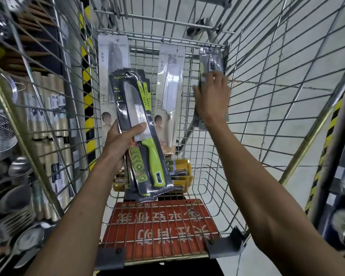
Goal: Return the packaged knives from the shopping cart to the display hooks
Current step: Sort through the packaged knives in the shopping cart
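Note:
I look down into a wire shopping cart (pixel 247 80). My left hand (pixel 121 140) grips a stack of dark packaged knives (pixel 139 120); the front one has a green handle and kiwi slices printed on the card. My right hand (pixel 212 96) reaches to the cart's far right corner and holds a dark packaged knife (pixel 210 60) that stands upright there. Two white-carded knives lean against the far wall, one on the left (pixel 112 56) and one in the middle (pixel 170 84). Yellow-carded packs (pixel 182 172) lie on the cart floor.
A red sign (pixel 159 224) covers the folded child seat near me. Shelves on the left hold metal ladles and strainers (pixel 6 136) and rolls of bags (pixel 48 116). A yellow-black striped post (pixel 88 92) stands beyond the cart. Grey floor shows on the right.

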